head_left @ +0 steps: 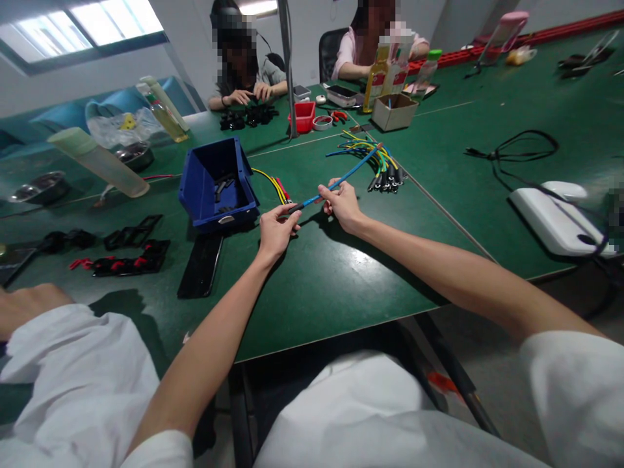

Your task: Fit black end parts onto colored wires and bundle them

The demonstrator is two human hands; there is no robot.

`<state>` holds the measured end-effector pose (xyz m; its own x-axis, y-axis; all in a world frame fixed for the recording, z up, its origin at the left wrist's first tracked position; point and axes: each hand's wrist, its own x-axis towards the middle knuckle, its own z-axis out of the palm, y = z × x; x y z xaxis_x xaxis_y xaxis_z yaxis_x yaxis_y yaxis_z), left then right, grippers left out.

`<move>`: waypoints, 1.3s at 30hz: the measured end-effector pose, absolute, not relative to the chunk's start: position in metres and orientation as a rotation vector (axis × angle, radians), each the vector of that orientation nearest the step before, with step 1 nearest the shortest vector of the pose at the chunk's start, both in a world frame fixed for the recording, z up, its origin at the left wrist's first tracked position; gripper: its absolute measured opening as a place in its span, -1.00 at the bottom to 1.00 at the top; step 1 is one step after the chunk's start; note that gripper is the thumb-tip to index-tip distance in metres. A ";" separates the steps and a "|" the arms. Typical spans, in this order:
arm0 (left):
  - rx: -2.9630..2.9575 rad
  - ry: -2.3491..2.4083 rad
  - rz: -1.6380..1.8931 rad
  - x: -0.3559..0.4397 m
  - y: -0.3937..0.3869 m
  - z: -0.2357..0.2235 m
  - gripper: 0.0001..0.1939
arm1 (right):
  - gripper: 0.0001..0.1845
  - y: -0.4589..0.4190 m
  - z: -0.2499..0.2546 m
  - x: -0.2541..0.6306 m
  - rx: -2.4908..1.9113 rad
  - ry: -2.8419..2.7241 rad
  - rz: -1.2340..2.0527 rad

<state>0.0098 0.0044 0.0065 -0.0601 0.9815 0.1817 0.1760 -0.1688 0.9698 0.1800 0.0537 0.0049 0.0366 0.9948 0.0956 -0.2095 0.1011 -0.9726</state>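
A blue wire (pixel 351 170) with a black sleeve (pixel 296 208) on its near end stretches between my hands. My left hand (pixel 277 231) pinches the black-sleeved end. Farther along, my right hand (pixel 342 207) grips the blue length between thumb and fingers. Beyond the right hand lies a bundle of wires (pixel 385 166) in yellow, green and blue, with black-sleeved ends and ring terminals. Left of my left hand stands a blue bin (pixel 234 211) with small black sleeve pieces (pixel 224 188) inside. Yellow and red wires (pixel 273 182) lie between the bin and my left hand.
A black phone (pixel 199 266) lies below the bin. A white-sleeved person (pixel 73 364) sits close at my left; two people sit across the green table (pixel 302 292). A small red box (pixel 305 117), a cardboard box (pixel 394 112) and bottles stand ahead. At right are a white device (pixel 558 221) and black cable (pixel 526 140).
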 end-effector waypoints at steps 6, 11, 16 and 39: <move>1.423 1.283 1.291 0.009 0.007 0.004 -0.55 | -0.44 0.054 0.003 0.181 -0.948 -1.105 1.205; 1.419 1.290 1.319 0.009 0.005 0.005 -0.53 | -0.42 0.054 0.004 0.181 -0.971 -1.102 1.215; 1.427 1.292 1.365 0.009 0.004 0.005 -0.53 | -0.41 0.053 0.007 0.180 -0.950 -1.079 1.233; 1.733 1.397 1.383 0.002 0.007 0.005 -0.66 | -0.44 0.055 0.005 0.180 -0.936 -1.093 1.221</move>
<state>0.0021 0.0069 0.0047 -0.0505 0.9210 0.3863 0.3955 -0.3367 0.8545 0.1796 0.0545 0.0045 0.0113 0.9915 0.1296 -0.2387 0.1285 -0.9625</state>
